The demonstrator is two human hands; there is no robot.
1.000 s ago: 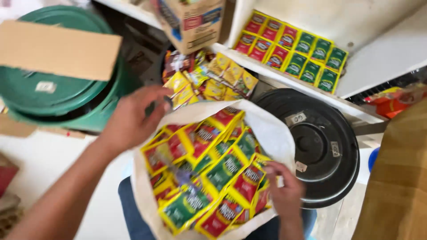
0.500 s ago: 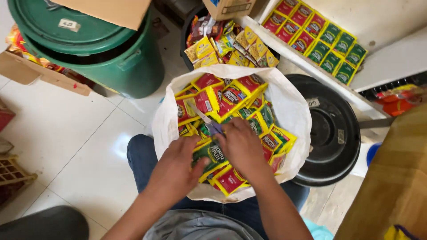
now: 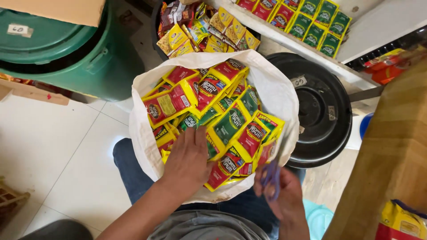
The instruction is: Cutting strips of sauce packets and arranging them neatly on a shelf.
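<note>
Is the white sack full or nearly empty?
Full. The white sack stands open, and red, green and yellow sachets are heaped to its rim, under the left hand.

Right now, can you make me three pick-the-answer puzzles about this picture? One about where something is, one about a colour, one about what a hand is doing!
1. Where do the red, green and yellow sachets lie?
A. in the white sack
B. on the floor
C. in the green bin

2. What colour is the big lidded bin at the upper left?
A. blue
B. green
C. orange

3. What is the left hand doing?
A. lifting a lid
B. hanging in the air
C. resting flat on the sachets

Answers: 1 A, the white sack wraps round the pile. 2 B, its lid and wall are green. 3 C, the palm lies on the packets, the fingers spread.
</note>
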